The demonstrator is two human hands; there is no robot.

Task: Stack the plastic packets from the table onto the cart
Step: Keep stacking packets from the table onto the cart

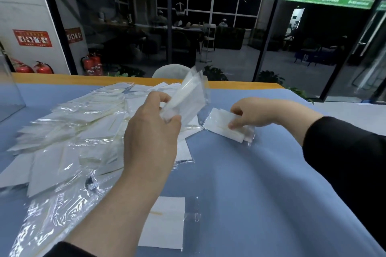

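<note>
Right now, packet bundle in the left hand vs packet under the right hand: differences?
The packet bundle is lifted off the blue table and tilted up; the flat packet lies on it. The left hand grips several packets; the right hand pinches one. Both are clear plastic with white contents.

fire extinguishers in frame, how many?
4. Two stand by the white wall at far left; two more stand side by side behind the glass. Others may be hidden behind the table edge.
</note>
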